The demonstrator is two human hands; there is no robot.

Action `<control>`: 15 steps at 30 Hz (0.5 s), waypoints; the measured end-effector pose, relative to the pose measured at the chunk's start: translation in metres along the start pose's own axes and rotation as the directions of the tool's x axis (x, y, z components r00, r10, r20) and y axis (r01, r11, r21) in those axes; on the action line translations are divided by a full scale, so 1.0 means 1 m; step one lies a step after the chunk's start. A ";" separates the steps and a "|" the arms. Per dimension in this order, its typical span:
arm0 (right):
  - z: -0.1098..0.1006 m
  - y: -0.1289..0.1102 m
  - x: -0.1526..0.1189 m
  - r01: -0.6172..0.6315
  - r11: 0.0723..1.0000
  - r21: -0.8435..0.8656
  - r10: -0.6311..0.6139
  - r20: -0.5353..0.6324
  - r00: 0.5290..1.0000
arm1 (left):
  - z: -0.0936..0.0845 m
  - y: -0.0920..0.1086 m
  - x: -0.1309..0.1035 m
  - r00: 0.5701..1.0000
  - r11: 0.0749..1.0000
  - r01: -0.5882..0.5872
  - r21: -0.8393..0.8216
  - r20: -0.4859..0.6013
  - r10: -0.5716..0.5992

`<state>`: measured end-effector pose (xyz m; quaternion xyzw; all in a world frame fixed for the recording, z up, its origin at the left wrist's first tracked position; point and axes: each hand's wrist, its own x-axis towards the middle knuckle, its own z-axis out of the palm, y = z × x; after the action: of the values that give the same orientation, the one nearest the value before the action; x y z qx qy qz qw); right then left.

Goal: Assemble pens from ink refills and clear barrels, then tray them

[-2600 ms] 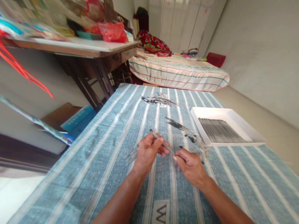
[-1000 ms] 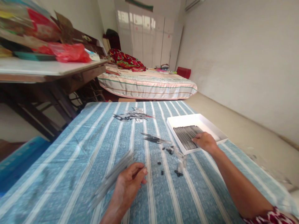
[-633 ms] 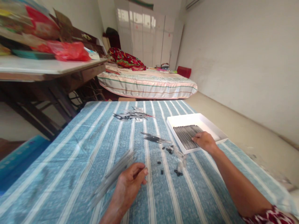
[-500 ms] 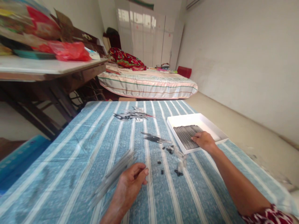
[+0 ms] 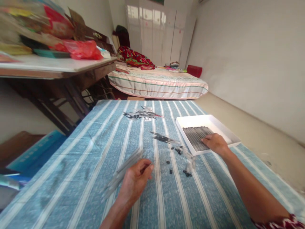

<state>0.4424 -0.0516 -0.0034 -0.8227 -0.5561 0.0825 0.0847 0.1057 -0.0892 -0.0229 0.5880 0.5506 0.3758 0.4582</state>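
My right hand [image 5: 215,144] reaches into a shallow white box [image 5: 225,128], its fingers pinched at the right end of a row of grey pens [image 5: 194,136] with dark ends. It seems to hold one of those pens, mostly hidden by the fingers. My left hand [image 5: 137,176] hovers over the cloth with curled fingers, thumb against them; whatever they hold is hidden. Beside it lies a bundle of grey translucent pen barrels [image 5: 124,170]. Thin dark pen refills [image 5: 164,138] lie left of the box. Small black plugs [image 5: 187,173] are scattered between my hands, near whitish clear pieces [image 5: 190,161].
A blue striped cloth [image 5: 78,165] covers the table. At its far side another pile of dark refills [image 5: 143,114] lies on a printed label. A side table [image 5: 71,65] with bags stands left, above a blue box [image 5: 35,156]. A bed [image 5: 157,84] is beyond.
The whole view has shifted, so everything appears slightly farther right and higher. Both hands keep nearly the same place and pose relative to the box and the table.
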 end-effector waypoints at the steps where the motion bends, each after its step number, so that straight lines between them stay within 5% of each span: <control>1: 0.000 0.000 -0.001 -0.008 1.000 -0.005 0.008 -0.001 1.000 | -0.004 0.001 0.001 0.999 1.000 -0.002 0.005 -0.033 0.003; 8: 0.000 -0.005 -0.015 0.013 1.000 0.002 -0.013 -0.130 0.991 | -0.032 0.003 0.006 0.974 0.983 -0.047 0.177 -0.211 0.085; 11: 0.002 -0.017 -0.029 0.113 0.991 0.068 -0.101 -0.161 0.982 | -0.033 0.004 0.005 0.984 0.895 -0.054 0.442 -0.131 0.125; 15: 0.007 -0.038 -0.047 0.256 0.951 0.172 -0.237 -0.121 0.964 | -0.026 0.008 0.001 0.994 0.633 -0.105 0.767 0.056 0.097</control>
<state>0.3889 -0.0811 0.0005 -0.7382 -0.6395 0.0821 0.1985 0.0832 -0.0844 -0.0078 0.7584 0.6221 0.1284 0.1460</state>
